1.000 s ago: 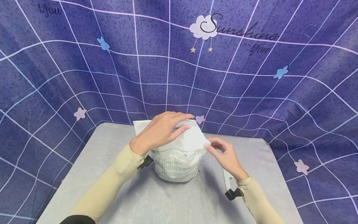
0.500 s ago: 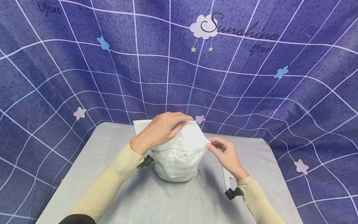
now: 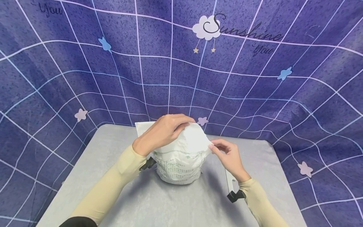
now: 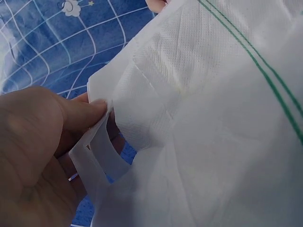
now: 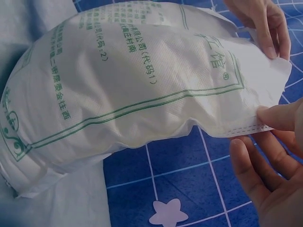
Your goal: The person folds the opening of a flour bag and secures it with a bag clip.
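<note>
- Centrally, your left hand (image 3: 163,132) lies across the top of the white bag (image 3: 178,170); the left wrist view shows its thumb and fingers pinching the bag's edge, just beside a strap-like loop (image 4: 90,163) of the same white material.
- Your right hand (image 3: 228,157) pinches the bag's top corner on that side, thumb on one face and fingers on the other, beside a dashed seam (image 5: 248,128).
- Between your hands, the bag stands full and rounded, its base on the grey tabletop (image 3: 175,208), about midway between the left and right edges and in front of the back edge; its other top corner projects beyond your left wrist.
- Green double lines (image 5: 142,105) and rows of green characters mark the bag's face.
- At your wrists: cream sleeves (image 3: 107,184), a black clip (image 3: 236,196) beside the right one and a black fitting (image 3: 148,164) beside the left.
- Outward, past the tabletop's back edge and sides, a purple-blue backdrop (image 3: 154,72) bears grid lines, stars, a cloud (image 3: 202,28) and the word "Sunshine" (image 3: 249,33).
</note>
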### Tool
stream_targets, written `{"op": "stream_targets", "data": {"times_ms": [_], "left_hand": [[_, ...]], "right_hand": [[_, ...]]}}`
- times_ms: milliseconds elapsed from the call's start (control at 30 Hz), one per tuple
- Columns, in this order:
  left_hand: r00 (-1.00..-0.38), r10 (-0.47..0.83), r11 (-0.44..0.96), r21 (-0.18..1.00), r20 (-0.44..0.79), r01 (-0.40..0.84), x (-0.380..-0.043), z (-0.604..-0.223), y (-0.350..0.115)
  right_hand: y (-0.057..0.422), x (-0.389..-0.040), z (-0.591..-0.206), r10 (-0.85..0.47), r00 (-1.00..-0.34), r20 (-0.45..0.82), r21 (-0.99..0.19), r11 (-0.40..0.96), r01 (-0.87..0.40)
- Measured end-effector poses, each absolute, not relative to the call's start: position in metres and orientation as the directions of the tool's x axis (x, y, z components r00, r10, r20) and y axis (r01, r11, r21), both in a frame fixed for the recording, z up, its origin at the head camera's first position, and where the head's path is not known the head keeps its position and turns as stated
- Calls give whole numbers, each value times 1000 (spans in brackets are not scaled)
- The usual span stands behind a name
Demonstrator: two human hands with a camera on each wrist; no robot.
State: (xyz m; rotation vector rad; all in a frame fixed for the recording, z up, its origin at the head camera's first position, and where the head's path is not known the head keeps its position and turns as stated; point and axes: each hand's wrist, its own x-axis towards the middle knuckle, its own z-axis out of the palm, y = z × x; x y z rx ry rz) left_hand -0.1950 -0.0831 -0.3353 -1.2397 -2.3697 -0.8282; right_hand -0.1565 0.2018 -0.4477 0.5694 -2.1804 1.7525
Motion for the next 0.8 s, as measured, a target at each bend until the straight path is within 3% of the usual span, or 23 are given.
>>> {"op": "stream_targets", "data": {"times_ms": [600,800], "left_hand": [[-560,639,410,383,527,828,-194,-334,-84],[-550,651,381,402,523,833,-195,-334,-85]], "right_hand": [[202,-157,-449,-134,-881,454,-861,189,-472],[208,-158,-447,-193,-887,419,-883,141,-448]]}}
